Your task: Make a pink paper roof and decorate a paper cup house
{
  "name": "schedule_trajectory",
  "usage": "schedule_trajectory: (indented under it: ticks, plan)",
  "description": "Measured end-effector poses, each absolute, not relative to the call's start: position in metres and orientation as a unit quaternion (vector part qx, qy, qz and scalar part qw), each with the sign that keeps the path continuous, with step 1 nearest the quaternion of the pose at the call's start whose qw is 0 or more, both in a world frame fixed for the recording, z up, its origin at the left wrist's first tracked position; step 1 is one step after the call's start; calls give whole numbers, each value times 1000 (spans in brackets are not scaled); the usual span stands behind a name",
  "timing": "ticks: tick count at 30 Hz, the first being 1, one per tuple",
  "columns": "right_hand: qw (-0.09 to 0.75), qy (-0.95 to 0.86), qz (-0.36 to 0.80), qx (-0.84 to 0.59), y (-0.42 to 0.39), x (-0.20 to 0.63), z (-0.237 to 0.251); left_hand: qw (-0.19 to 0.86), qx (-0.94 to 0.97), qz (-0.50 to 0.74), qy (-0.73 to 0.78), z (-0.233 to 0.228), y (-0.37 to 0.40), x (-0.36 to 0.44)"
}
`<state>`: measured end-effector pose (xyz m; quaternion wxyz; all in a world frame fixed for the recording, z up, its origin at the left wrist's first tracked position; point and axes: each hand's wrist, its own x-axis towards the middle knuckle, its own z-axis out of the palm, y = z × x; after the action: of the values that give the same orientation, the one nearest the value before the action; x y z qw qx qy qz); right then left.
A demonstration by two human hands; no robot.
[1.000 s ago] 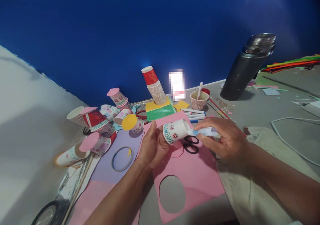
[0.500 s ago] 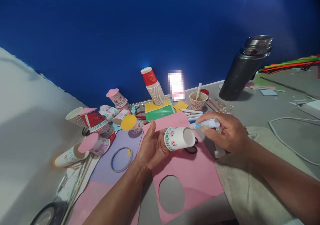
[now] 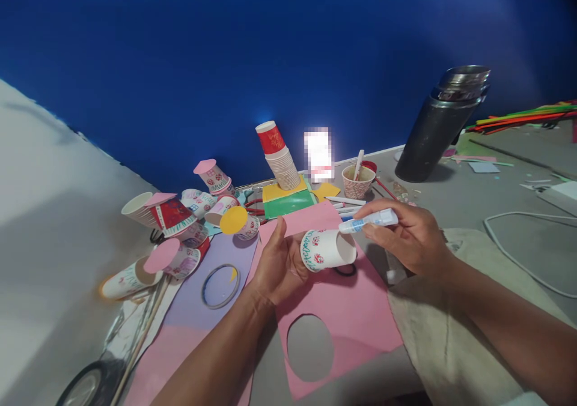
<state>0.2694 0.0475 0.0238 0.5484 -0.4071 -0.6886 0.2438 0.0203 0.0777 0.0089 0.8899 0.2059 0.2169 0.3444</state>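
Presently, left hand [image 3: 283, 266]: gripping decorated paper cup [image 3: 325, 251] by its base end, with thumb raised and other fingers mostly hidden.
Right hand [image 3: 412, 236]: pinching blue-printed white tube [image 3: 372, 220] between thumb and fingers, tip at cup rim, contact not determinable.
Cup position: tipped sideways, mouth rightward, above far part of pink paper sheet [image 3: 360, 349], near its right edge.
Cup stack [image 3: 283, 169]: tilted, near table's far edge.
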Motion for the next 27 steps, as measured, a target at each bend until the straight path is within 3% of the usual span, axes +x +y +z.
schedule_trajectory:
  ticks: [10,20,27]
  plan:
    - [538,-734,265,-319,39,264,27,903,152,336,219,5,75,24]
    - [492,-762,21,-420,41,263,30,864,164,407,248,6,75,23]
    - [493,-723,164,-456,33,261,37,839,175,457,237,9,79,19]
